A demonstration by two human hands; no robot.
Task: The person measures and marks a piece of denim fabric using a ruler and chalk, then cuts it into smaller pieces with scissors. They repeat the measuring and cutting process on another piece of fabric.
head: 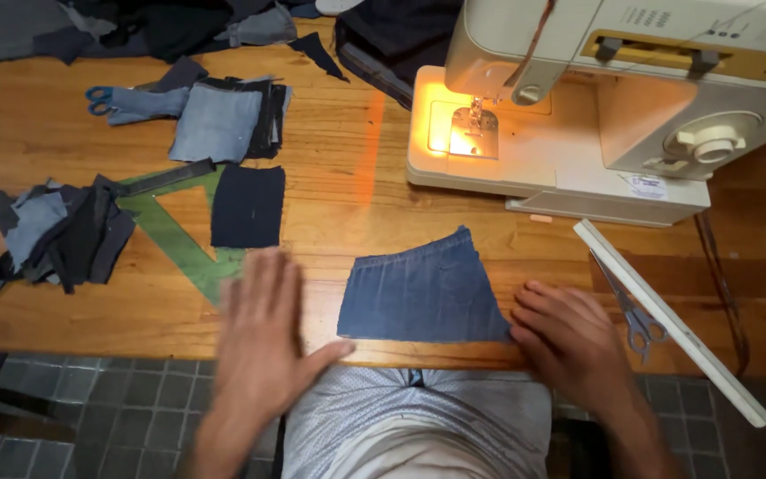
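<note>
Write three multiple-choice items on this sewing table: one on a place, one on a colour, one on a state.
1. Where do the scissors by the white ruler lie?
A. right of the right hand
B. on the sewing machine
C. under the left hand

2. What colour is the set square?
A. red
B. green
C. white

3. How is the sewing machine's lamp?
A. off
B. lit
C. covered by cloth

Answers: 1 A, they lie against the ruler beyond that hand, which touches the blue denim piece; 2 B, its flat frame is green; 3 B, a warm glow falls around the needle.
</note>
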